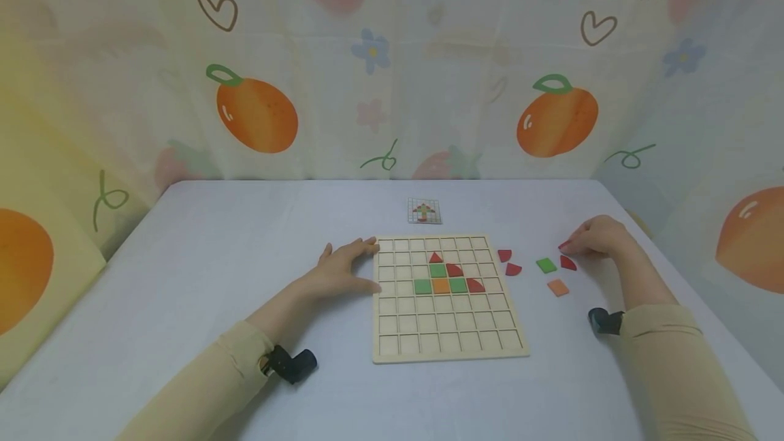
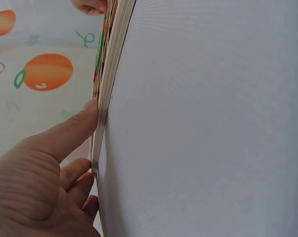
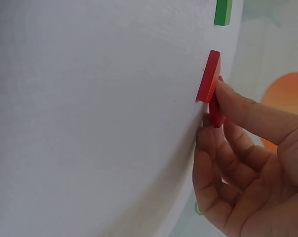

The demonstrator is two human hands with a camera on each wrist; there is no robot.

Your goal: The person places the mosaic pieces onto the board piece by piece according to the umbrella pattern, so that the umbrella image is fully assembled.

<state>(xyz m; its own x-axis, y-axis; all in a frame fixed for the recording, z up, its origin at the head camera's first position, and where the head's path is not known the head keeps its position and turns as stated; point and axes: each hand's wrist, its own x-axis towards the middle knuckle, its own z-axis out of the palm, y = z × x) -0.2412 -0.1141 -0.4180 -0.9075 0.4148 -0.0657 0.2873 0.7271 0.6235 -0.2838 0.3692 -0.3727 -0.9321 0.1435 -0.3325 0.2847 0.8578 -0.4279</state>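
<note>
My left hand (image 1: 339, 269) rests along the left edge of a wooden grid board (image 1: 450, 344), fingers spread and the thumb and fingertips touching its rim. On the board lie green squares (image 1: 422, 286), an orange square (image 1: 441, 286), a red triangle (image 1: 435, 258) and red quarter-circle pieces (image 1: 475, 286). To the right of the board, my right hand (image 1: 600, 235) pinches a red piece (image 3: 216, 113) between thumb and fingers, its outline partly covered. Just beside it on the table is a red quarter-circle piece (image 1: 568, 263), which overlaps the held piece in the right wrist view.
A loose green square (image 1: 546, 265) and a loose orange square (image 1: 558, 288) lie left of my right hand. Two red quarter-circles (image 1: 513, 269) sit near the board's right edge. Behind the board is a small pattern card (image 1: 424, 211). A printed curtain (image 1: 404, 114) hangs behind the white table (image 1: 245, 223).
</note>
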